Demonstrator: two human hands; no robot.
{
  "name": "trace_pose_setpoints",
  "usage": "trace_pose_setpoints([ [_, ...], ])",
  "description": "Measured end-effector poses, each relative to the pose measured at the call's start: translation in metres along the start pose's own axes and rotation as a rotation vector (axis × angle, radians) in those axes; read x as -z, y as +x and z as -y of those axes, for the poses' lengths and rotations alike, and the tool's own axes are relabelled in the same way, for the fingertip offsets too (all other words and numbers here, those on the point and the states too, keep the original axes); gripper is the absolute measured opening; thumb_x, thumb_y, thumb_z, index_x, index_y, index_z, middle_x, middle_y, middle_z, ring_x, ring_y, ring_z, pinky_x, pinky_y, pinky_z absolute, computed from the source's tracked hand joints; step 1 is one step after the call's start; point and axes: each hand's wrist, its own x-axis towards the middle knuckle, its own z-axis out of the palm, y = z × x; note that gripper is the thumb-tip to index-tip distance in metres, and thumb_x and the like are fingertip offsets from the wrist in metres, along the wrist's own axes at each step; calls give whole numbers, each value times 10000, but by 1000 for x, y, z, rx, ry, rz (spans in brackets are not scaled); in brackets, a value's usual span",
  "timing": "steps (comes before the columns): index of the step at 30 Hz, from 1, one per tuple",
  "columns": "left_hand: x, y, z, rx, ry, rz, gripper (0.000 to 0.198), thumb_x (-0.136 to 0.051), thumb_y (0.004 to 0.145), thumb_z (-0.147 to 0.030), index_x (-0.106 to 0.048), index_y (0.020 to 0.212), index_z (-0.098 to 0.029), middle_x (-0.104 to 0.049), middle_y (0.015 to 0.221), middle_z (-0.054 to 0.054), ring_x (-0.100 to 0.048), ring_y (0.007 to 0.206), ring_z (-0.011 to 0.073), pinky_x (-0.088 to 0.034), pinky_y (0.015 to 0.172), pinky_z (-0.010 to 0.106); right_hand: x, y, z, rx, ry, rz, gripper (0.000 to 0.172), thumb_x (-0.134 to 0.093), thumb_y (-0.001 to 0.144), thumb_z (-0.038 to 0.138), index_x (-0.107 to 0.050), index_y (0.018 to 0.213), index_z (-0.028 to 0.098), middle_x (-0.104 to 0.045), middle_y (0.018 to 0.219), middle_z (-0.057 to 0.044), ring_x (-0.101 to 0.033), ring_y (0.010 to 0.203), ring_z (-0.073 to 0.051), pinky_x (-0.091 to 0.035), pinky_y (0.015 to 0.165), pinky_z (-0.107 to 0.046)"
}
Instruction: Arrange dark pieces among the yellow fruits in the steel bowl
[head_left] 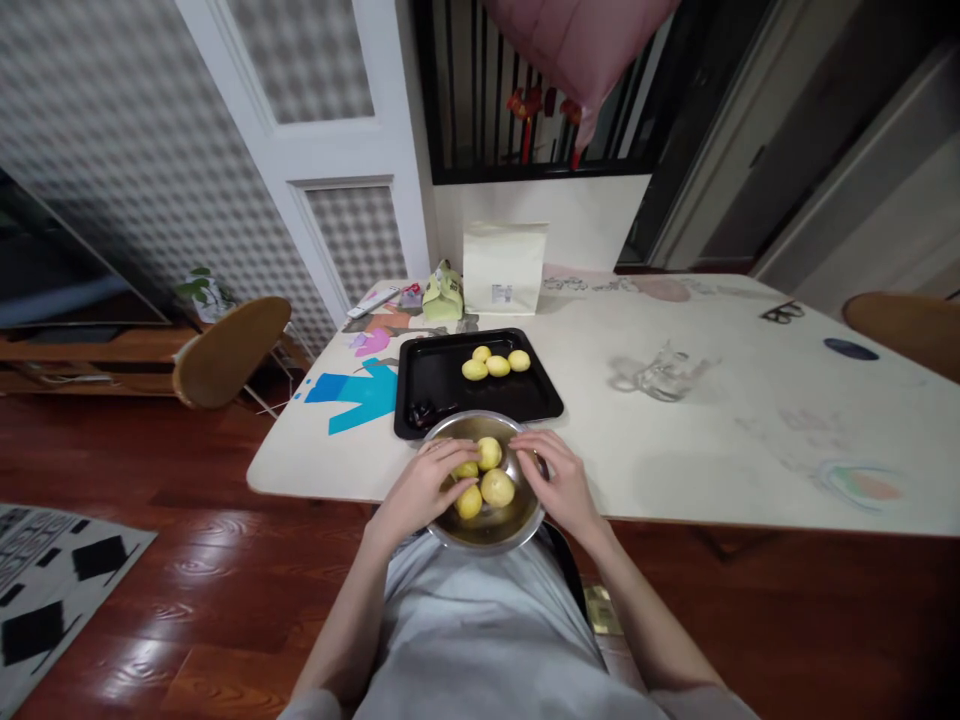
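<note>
A round metal bowl [487,545] holds several lemons [497,488] in front of my body, at the table's near edge. From the left, my left hand [435,480] reaches into it, its fingers and thumb curved around a partly covered lemon [466,469]. Its fingertips come close to another lemon [489,453]. On the other side, my right hand [553,475] is over the bowl's right rim, fingers bent inward and apart from the thumb, with nothing seen between them. Just beyond the bowl lies a black baking tray [435,370] with several more lemons [497,366].
The white table [600,450] carries a clear glass jug [667,375] on the right, glasses [782,313] and a dark disc [850,349] farther right. Behind the tray stand a cream paper bag [505,265] and a green packet [444,292]. A chair [232,350] stands left.
</note>
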Motion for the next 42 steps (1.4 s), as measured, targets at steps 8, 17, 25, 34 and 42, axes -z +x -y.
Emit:
trace_pose_setpoints([
  [8,-7,0,-3,10,-50,-15,330,-669,965,-230,-677,1293,-266,-687,1394,75,-636,1299,265,-490,1136,477,12,70,-77,54,-408,125,392,-482,984,187,-610,1353,225,-647,1361,-132,-619,1255,-296,-546,1062,-515],
  [17,-11,0,-2,12,-52,-25,328,-656,967,-204,-686,1288,-265,-682,1404,69,-634,1308,263,-490,1140,482,-17,127,-126,85,-759,359,585,-476,892,11,-532,1464,122,-497,1565,-203,-491,1428,-353,-506,1094,-509],
  [25,-8,1,-4,40,-43,-12,346,-662,968,-219,-687,1308,-277,-672,1423,61,-628,1321,257,-478,1159,469,-19,135,-127,108,-745,361,530,-434,852,-59,-638,1302,135,-651,1377,-172,-590,1277,-306,-516,1060,-458],
  [34,-9,0,-3,52,-43,3,383,-646,977,-232,-661,1355,-287,-632,1478,51,-605,1360,259,-480,1166,468,16,91,-49,201,-473,151,474,-512,911,67,-590,1357,208,-631,1387,-133,-600,1259,-303,-541,1042,-477],
  [42,-7,-1,-2,20,0,35,430,-621,1001,-245,-616,1424,-319,-583,1532,32,-561,1408,254,-469,1178,470,28,19,11,154,-251,326,427,-612,888,121,-580,1299,231,-695,1307,-108,-665,1180,-294,-536,992,-478],
])
